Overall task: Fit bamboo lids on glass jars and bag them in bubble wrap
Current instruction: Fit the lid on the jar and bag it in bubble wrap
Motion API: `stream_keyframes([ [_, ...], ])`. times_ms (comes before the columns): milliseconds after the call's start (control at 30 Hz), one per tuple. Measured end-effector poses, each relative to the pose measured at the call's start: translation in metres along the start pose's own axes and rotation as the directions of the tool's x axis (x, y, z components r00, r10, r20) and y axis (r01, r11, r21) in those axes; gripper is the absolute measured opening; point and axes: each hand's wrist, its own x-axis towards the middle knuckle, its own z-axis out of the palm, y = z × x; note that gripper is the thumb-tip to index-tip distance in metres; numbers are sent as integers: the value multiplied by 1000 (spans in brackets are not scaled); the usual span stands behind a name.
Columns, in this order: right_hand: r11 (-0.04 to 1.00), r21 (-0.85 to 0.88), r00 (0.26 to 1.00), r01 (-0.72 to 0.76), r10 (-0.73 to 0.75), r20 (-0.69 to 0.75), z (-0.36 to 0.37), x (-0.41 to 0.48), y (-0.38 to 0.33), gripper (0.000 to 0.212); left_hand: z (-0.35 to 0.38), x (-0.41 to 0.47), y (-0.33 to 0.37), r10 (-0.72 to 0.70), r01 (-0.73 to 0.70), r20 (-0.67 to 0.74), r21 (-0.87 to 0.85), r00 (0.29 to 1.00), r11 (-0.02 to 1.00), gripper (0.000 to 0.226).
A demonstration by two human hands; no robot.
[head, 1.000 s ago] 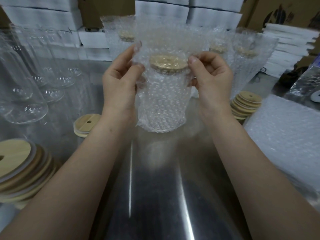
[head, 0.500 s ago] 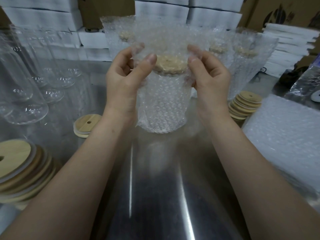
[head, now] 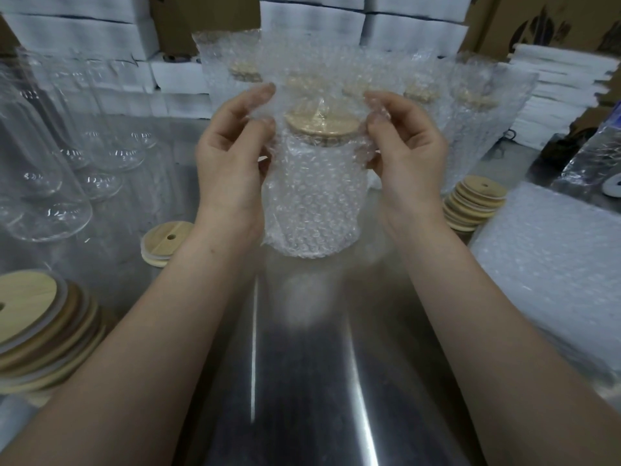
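A glass jar with a bamboo lid [head: 321, 121] stands on the steel table inside a bubble wrap bag [head: 312, 196]. My left hand [head: 232, 153] pinches the bag's upper left edge beside the lid. My right hand [head: 403, 146] pinches the upper right edge. The open top of the bag rises above the lid between my fingers.
Several bagged lidded jars [head: 470, 105] stand behind. Empty glass jars [head: 43, 183] crowd the left. Bamboo lid stacks lie at the near left [head: 37, 331], mid left [head: 166, 242] and right [head: 473, 206]. A pile of bubble wrap bags [head: 551, 264] lies right. White boxes [head: 312, 21] line the back.
Both hands have shifted along the bag's top edges near the lid, and the bag's mouth now stands a little taller above the lid. The jar stays in place.
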Motion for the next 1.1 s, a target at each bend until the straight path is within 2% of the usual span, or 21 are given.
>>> stream_keyframes([
  [200, 997, 28, 998, -69, 69, 10, -2, -1, 4, 31, -4, 2, -5, -100, 112, 78, -153, 992, 982, 48],
  [333, 990, 80, 993, -114, 115, -2, -2, -1, 5, 33, -7, 3, -8, -176, 201, 120, -245, 977, 948, 45],
  [433, 994, 51, 994, -98, 101, -46, -1, -3, 6, 34, -9, 1, -11, -186, 221, 151, -260, 971, 940, 36],
  [567, 999, -27, 998, -23, 21, -67, 2, -6, 11, 29, -11, 0, -13, -167, 174, 71, -124, 983, 977, 24],
  [667, 991, -133, 999, -4, -2, -43, 6, -11, 17, 19, -9, -7, -17, -150, 150, 3, 11, 989, 989, 33],
  [733, 980, -197, 1000, -7, 4, -13, 9, -15, 19, 24, -6, -16, -18, -79, 75, 22, 162, 997, 984, 45],
  [833, 952, -308, 1000, 3, -2, 4, 18, -20, 18, 38, 0, -24, -21, -10, -21, 86, 354, 996, 935, 72],
  [967, 937, -349, 1000, 0, 8, 21, 31, -27, 15, 46, 9, -24, -24, -5, -24, 49, 571, 999, 821, 103],
  [1033, 933, -359, 999, 16, 1, 47, 36, -29, 15, 48, 9, -20, -23, 1, -30, 45, 647, 999, 762, 112],
  [1100, 918, -395, 998, 43, -18, 66, 41, -30, 15, 48, 7, -15, -21, 42, -66, 51, 689, 998, 722, 111],
])
